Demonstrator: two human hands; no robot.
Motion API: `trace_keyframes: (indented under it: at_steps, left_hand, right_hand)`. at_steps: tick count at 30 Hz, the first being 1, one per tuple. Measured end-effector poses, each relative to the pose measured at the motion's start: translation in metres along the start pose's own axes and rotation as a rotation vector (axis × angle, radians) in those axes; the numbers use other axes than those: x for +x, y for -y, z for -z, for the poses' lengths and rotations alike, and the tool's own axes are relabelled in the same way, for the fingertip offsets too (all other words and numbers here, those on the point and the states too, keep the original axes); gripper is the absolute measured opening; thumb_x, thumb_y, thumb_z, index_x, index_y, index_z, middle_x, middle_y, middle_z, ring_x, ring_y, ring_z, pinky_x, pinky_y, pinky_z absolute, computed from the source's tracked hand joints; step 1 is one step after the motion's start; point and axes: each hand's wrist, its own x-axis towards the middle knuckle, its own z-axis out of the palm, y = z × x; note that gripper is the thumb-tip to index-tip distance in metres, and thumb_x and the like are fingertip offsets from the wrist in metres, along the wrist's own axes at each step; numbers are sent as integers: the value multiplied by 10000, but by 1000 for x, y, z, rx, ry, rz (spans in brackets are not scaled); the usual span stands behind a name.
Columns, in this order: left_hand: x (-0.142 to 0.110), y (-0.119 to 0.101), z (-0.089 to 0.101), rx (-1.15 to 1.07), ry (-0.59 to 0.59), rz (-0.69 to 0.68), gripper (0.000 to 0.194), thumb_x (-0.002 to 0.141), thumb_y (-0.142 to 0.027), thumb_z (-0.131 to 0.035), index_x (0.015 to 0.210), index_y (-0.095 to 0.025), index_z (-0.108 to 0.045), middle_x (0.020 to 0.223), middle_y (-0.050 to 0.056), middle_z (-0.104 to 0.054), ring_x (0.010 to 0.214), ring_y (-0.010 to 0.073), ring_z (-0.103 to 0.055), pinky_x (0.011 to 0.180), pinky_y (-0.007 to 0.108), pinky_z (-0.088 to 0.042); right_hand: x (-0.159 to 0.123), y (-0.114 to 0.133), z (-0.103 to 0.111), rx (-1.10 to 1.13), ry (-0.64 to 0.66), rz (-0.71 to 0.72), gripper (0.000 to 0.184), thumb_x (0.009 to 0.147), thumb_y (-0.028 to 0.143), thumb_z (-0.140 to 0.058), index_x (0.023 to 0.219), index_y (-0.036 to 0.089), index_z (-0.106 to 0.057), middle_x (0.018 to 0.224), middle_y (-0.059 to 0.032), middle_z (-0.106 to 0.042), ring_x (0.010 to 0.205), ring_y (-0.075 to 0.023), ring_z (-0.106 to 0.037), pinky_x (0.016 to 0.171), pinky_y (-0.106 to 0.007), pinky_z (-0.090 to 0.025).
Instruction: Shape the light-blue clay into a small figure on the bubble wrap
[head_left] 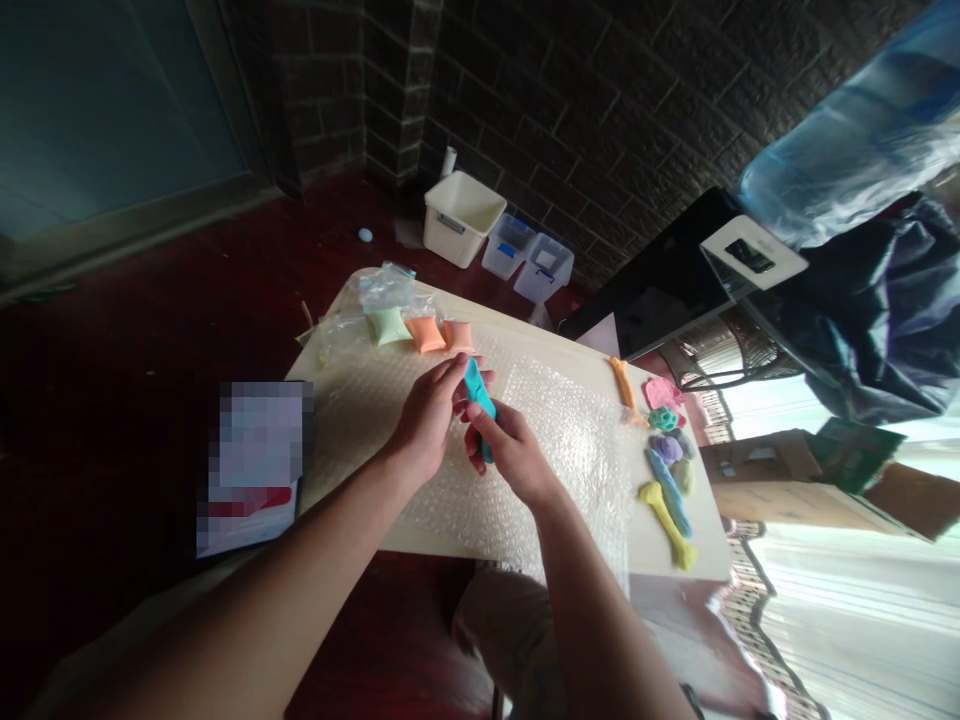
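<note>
Both my hands meet over the middle of a small table (660, 545) covered with bubble wrap (570, 420). Between them is a long blue piece of clay (475, 390). My left hand (427, 415) pinches its upper end with the fingers closed. My right hand (506, 445) grips its lower end in a closed fist. At the table's far edge lie three sealed clay packs: green (388, 325), orange (426, 333) and peach (458, 335).
Finished clay shapes lie along the right edge: an orange bone (623, 385), pink (661, 392), teal (663, 418) and purple (667, 447) pieces, a blue stick (667, 490), a yellow bone (667, 525). A cream basket (461, 217) and clear boxes (527, 258) stand on the floor beyond.
</note>
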Motion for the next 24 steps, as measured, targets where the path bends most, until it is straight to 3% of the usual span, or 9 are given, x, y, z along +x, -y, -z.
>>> trace_keyframes:
  at_steps: [4,9,11,15,18,21,24]
  left_hand:
    - [-2,4,-8,68,18,91,415,868,-559,-732,1091,-211,-770,1031,110,-790,761,224,-719,519,283,-479]
    - [2,5,-7,88,20,-2,324,792,-509,-828,867,-202,-755,860,55,-752,737,182,-683,626,286,-516]
    - [4,5,-3,118,58,-40,316,780,-498,-845,815,-201,-744,807,40,-726,744,175,-673,661,285,-519]
    - [2,3,3,301,161,-68,292,818,-475,-813,866,-190,-774,820,43,-733,725,165,-655,675,286,-516]
    - [-1,5,5,473,297,-102,285,886,-458,-748,911,-176,-786,828,50,-749,732,166,-655,693,289,-515]
    - [-4,9,4,617,376,-180,323,944,-466,-680,849,-170,-769,789,50,-745,727,166,-650,678,281,-498]
    - [-5,13,3,716,344,-231,323,951,-476,-666,921,-172,-773,839,65,-769,763,184,-675,673,282,-504]
  right_hand:
    - [4,-5,-1,63,5,-13,505,968,695,-594,840,208,-628,641,-3,-663,541,-157,-629,555,-293,-517]
    - [8,-11,10,108,-12,-27,605,947,762,-549,833,186,-697,691,-35,-688,624,-184,-663,609,-311,-525]
    - [6,-10,16,70,-85,-16,643,968,755,-508,821,166,-719,710,-61,-703,651,-191,-672,627,-315,-520]
    - [0,-3,27,54,-276,127,450,981,614,-617,971,187,-758,856,-63,-742,700,-174,-674,614,-291,-491]
    - [-2,0,31,49,-294,237,317,935,515,-733,1068,230,-777,902,-39,-739,714,-162,-655,618,-289,-489]
    - [-2,-1,35,8,-285,277,255,863,443,-830,1006,234,-801,812,-24,-726,695,-161,-624,614,-294,-474]
    - [-3,-1,40,-6,-306,291,205,841,409,-853,911,222,-806,828,-35,-733,695,-156,-610,605,-295,-457]
